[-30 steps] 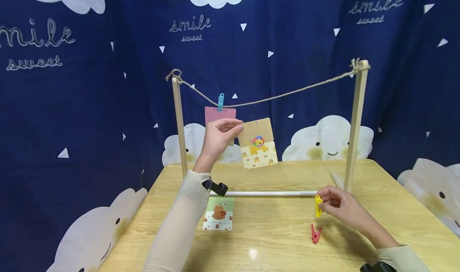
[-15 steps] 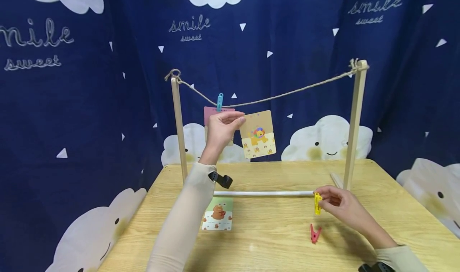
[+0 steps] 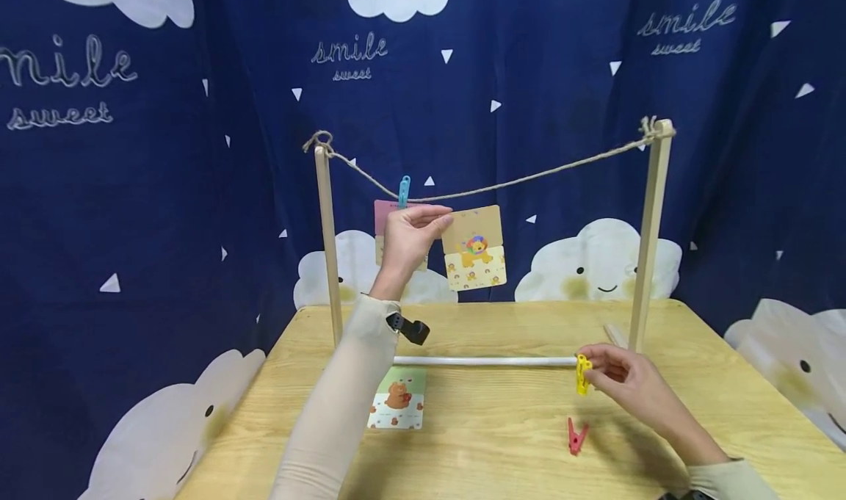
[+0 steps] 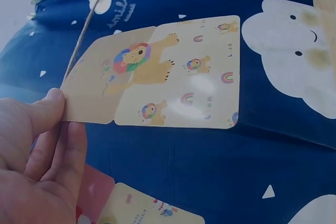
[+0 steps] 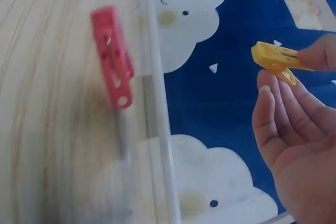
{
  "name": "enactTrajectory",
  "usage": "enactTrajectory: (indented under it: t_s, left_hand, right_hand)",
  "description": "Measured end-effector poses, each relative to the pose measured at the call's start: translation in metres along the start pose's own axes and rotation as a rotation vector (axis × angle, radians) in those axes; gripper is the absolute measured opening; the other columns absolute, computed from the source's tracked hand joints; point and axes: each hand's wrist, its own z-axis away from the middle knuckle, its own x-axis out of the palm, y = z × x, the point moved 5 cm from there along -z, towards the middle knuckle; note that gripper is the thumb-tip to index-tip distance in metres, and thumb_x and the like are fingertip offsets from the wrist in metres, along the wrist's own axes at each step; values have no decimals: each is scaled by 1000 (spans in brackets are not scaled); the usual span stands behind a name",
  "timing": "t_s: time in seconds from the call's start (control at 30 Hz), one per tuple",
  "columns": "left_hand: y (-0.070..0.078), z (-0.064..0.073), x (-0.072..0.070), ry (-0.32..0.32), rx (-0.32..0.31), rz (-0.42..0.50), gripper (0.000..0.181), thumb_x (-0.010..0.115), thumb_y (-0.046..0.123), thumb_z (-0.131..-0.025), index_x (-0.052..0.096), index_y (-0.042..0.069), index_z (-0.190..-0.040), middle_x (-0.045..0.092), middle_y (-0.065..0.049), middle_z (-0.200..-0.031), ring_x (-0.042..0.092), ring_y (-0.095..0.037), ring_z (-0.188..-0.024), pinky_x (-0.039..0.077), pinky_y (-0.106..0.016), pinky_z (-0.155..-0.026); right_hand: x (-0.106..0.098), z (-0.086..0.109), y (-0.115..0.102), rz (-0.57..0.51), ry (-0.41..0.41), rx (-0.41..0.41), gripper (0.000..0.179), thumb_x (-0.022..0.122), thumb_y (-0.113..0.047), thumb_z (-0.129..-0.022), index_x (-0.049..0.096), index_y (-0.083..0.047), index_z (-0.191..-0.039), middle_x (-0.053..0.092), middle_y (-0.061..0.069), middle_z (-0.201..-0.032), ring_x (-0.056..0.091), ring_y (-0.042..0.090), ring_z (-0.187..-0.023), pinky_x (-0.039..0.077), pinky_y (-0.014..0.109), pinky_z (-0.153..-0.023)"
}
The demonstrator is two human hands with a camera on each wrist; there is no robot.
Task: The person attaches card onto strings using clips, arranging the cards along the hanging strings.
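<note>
My left hand (image 3: 407,244) pinches a lion card (image 3: 473,249) by its upper left corner, just below the twine (image 3: 522,180). In the left wrist view the thumb lies on the front of the lion card (image 4: 178,74), fingers behind. Partly hidden behind that hand, a pink-topped card (image 3: 385,210) hangs from the twine by a blue clothespin (image 3: 404,191). Low at the right, my right hand (image 3: 631,382) holds a yellow clothespin (image 3: 583,374) between thumb and fingers, above the table. A red clothespin (image 3: 576,437) lies on the table below it.
Two wooden posts (image 3: 649,243) hold up the twine, which sags toward the left. A white rod (image 3: 489,361) runs low between them. On the table (image 3: 502,419) lies a bear card (image 3: 398,399), partly beside my left sleeve. A dark blue curtain (image 3: 529,59) hangs behind.
My left hand has raised the lion card slightly toward the twine. The right hand keeps the yellow clothespin in nearly the same place. The head view has tilted up a little.
</note>
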Motion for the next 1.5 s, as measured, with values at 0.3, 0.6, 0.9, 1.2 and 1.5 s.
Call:
enactTrajectory:
  t_s: [0.3, 0.6, 0.9, 1.2, 1.5]
  left_hand:
    - [-4, -1, 0, 8, -10, -5, 16, 82, 14, -90, 82, 6, -104, 80, -8, -97, 76, -16, -86, 62, -29, -77]
    - [-5, -4, 3, 7, -9, -23, 16, 83, 14, -90, 82, 5, -103, 80, -8, -96, 76, -15, -85, 61, -29, -77]
    - [-5, -5, 1, 23, -6, -48, 15, 83, 14, -89, 83, 7, -102, 80, -9, -95, 75, -13, -83, 60, -25, -74]
    - [-5, -4, 4, 23, -10, -38, 14, 83, 13, -89, 83, 8, -102, 80, -8, -95, 75, -16, -84, 61, -28, -75]
    - [-3, -7, 8, 19, -4, -53, 14, 83, 14, -89, 83, 8, -103, 80, -7, -96, 76, -15, -87, 60, -27, -76]
  right_hand:
    - [-15, -23, -52, -22, 56, -57, 29, 69, -9, -100, 65, -1, -128, 74, 8, -101, 73, 15, -86, 59, 25, -71]
    - [-23, -68, -98, 15, 97, -104, 31, 72, -15, -99, 66, -5, -128, 74, 7, -106, 73, 16, -89, 58, 20, -74]
    - [-30, -116, -151, 83, 142, -171, 31, 76, -15, -96, 70, -9, -125, 74, 9, -109, 71, 8, -91, 56, 16, -77]
    - [-39, -166, -190, 87, 199, -129, 31, 77, -18, -95, 70, -11, -125, 74, 7, -114, 71, 10, -98, 56, 17, -84]
    - [-41, -208, -221, 107, 216, -100, 33, 74, -20, -98, 68, -10, -128, 73, 6, -118, 70, 14, -103, 56, 23, -92]
